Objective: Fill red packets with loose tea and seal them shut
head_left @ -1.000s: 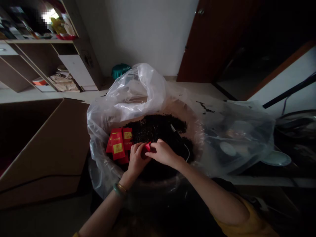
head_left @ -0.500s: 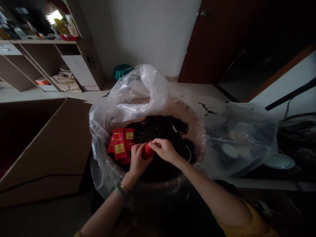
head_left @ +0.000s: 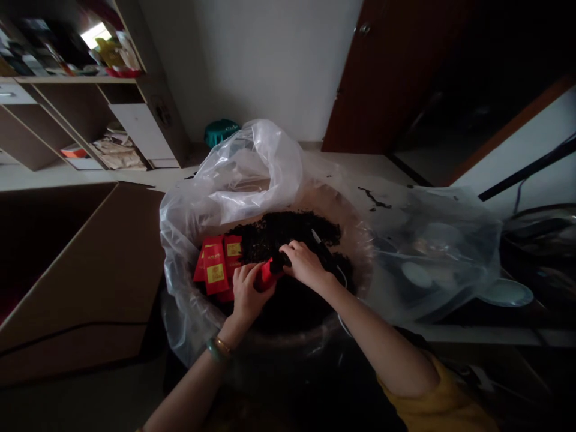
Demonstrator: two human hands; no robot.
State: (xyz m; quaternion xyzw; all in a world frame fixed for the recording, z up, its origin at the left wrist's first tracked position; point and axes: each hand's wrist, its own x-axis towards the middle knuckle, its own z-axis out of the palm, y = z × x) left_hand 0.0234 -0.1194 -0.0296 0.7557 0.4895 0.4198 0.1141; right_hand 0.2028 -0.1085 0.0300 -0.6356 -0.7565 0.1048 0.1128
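My left hand [head_left: 246, 295] is wrapped round a small red packet [head_left: 266, 275], its mouth tilted to the right. My right hand [head_left: 305, 264] is at that mouth, fingers and thumb curled round a dark clump that looks like loose tea leaves [head_left: 281, 261]. The dim light blurs where the clump ends and the packet begins. Under both hands, a dark heap of dry leaves [head_left: 292, 228] fills much of a round, plastic-lined basket [head_left: 355, 210]. Several flat red packets [head_left: 216, 264] with yellow labels lie in it, left of my left hand.
A thin white-tipped tool [head_left: 317, 236] with a white cord rests on the leaves. Clear plastic sheeting [head_left: 274, 150] bunches over the basket's far rim. An open cardboard box [head_left: 112, 252] stands left; a white plate [head_left: 508, 293] is at right. Shelves [head_left: 148, 132] and a door [head_left: 360, 78] lie beyond.
My right hand has come off the edge of the red packet and now curls round dark leaves at its mouth. The packet has tipped further right in my left hand.
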